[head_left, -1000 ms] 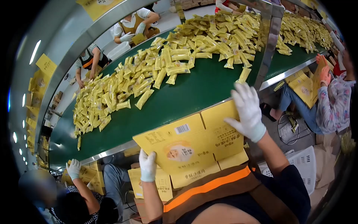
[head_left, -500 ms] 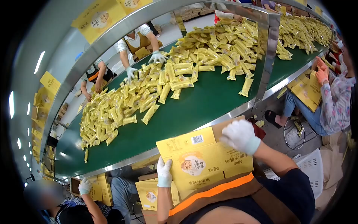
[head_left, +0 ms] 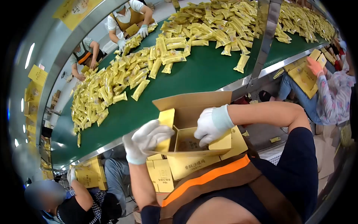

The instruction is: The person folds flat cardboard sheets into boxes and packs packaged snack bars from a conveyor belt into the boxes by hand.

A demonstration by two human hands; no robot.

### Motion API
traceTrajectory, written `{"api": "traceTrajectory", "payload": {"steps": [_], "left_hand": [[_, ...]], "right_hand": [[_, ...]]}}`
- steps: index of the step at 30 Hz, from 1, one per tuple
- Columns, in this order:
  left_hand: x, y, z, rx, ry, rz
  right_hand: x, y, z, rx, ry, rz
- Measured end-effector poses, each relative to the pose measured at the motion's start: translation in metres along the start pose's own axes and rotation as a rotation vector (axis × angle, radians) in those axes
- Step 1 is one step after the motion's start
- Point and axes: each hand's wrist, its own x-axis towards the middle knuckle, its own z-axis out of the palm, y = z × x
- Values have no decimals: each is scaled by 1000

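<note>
A yellow cardboard box [head_left: 197, 153] stands opened out in front of my body, its brown inside showing and a tall back flap raised. My left hand [head_left: 147, 140], in a white glove, has its fingers stretched against the left side flap, thumb apart. Over the opening is my right hand [head_left: 212, 125], also gloved, with its fingers bent down together into the box beside the right flap. Whether those fingertips pinch anything is hidden. Below the box lie more yellow flat cartons [head_left: 162, 175] on my lap side.
A green conveyor belt [head_left: 167, 89] carries heaps of yellow wrapped packets [head_left: 108, 87]. A metal post [head_left: 264, 41] rises from its near edge. Co-workers' gloved hands [head_left: 143, 31] work across the belt. Other people sit left and right with yellow cartons [head_left: 304, 76].
The flat carton has been opened into a box. My right hand has moved left and down to its opening; my left hand has shifted up and left, fingers now spread. The view has turned slightly.
</note>
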Motion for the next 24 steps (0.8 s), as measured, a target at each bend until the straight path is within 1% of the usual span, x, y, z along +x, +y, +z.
{"api": "traceTrajectory", "payload": {"steps": [1,2,4,5,6,7,8,10,11,12,14,16,17,18,19,20,21,22,24], "left_hand": [[3,-1,-2,-90,-36,-147],[13,6,5,86,-163,-281],[30,27,25,454,-393,-536],[29,21,19,377,-496,-569],[30,13,22,338,-587,-540],[29,7,31,340,-594,-507],[29,1,38,348,-601,-474],[21,-8,49,403,-627,-479],[13,-11,55,450,-624,-457],[8,-14,58,499,-621,-429],[2,-15,59,493,-598,-436],[8,-7,56,519,-581,-438],[15,-2,46,575,-567,-417],[12,10,54,453,-301,-502],[25,34,67,792,-257,-552],[34,49,75,1213,-301,-360],[42,51,82,1505,-256,-170],[45,38,74,1640,-186,-88],[48,-2,35,1837,-5,-248]], "right_hand": [[2,-2,7,-166,40,-16],[2,-9,4,-421,201,-157],[-2,-9,4,-688,880,-160],[-7,-12,3,-584,981,15],[-12,-14,2,-476,1072,189],[-16,-19,8,-464,1025,224],[-20,-35,17,-391,893,257],[-17,-50,34,-476,1025,120],[-20,-54,36,-484,1010,75],[-24,-65,37,-437,965,75],[-25,-71,42,-309,922,31],[-23,-61,36,-220,794,15],[-22,-56,34,-199,738,42],[-21,-48,36,-208,766,39],[-18,-39,40,-203,742,38],[-19,-32,41,-203,723,43],[-24,-28,36,-228,717,-20],[-29,-23,34,-43,711,-29],[-37,-12,39,322,687,-53]]}}
